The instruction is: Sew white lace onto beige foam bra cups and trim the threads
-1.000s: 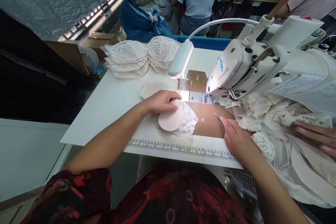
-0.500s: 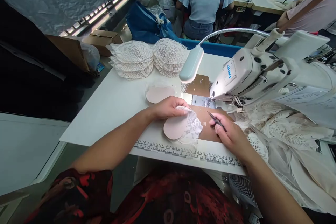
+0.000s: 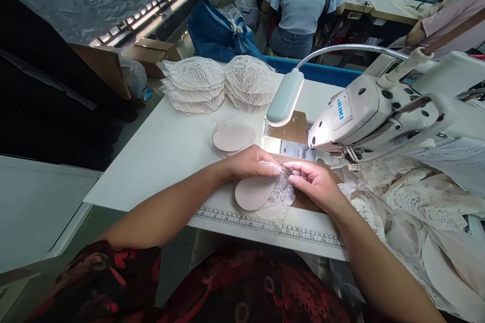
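Observation:
My left hand pinches the upper edge of a lace bra cup, a smooth pale pink pad with white lace along its right side. In my right hand is a pair of dark tweezers, its tip at the lace edge beside my left fingertips. Both hands meet just above the table's front edge. Behind my left hand lies another pale pink cup on the table. The sewing machine stands to the right, its needle area beyond my right hand.
Two stacks of lace cups sit at the back left. A lamp hangs over the machine bed. Loose lace pieces heap at the right. A ruler strip runs along the front edge. One co-worker sits beyond the table.
My right hand has moved left with the tweezers, bringing the tip to the lace by my left fingers. My left hand still grips the cup, and the view has shifted slightly.

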`<action>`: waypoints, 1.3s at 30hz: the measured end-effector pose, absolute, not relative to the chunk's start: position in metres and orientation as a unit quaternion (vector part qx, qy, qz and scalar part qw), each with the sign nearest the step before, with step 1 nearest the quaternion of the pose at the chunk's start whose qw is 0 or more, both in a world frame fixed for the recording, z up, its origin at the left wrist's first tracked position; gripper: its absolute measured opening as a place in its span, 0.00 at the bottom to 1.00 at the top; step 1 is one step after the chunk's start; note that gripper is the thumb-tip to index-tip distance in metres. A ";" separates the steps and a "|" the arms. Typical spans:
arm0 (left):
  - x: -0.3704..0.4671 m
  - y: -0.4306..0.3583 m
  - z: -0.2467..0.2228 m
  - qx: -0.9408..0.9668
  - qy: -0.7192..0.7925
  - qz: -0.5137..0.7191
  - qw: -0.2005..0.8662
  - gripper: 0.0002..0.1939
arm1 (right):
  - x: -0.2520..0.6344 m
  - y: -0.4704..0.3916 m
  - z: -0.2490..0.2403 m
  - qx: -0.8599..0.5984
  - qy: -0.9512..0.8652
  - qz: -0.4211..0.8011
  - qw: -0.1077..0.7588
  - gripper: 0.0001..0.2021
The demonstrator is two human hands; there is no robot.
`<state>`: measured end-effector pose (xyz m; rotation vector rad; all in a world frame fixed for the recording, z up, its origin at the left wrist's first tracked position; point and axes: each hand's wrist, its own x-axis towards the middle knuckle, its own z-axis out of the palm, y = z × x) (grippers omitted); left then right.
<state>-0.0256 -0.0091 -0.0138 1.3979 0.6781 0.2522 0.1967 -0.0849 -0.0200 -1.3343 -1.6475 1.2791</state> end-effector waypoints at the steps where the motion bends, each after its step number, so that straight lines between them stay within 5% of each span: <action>1: -0.025 -0.009 -0.013 0.624 0.308 0.112 0.709 0.16 | 0.197 -0.085 -0.021 -0.504 -0.621 0.505 0.325 0.16; 33: -0.012 -0.010 -0.015 0.690 0.285 0.075 0.661 0.16 | 0.188 -0.083 -0.025 -0.513 -0.650 0.465 0.313 0.07; 39: -0.014 -0.010 -0.019 0.678 0.280 0.083 0.675 0.12 | 0.187 -0.085 -0.025 -0.525 -0.535 0.541 0.381 0.14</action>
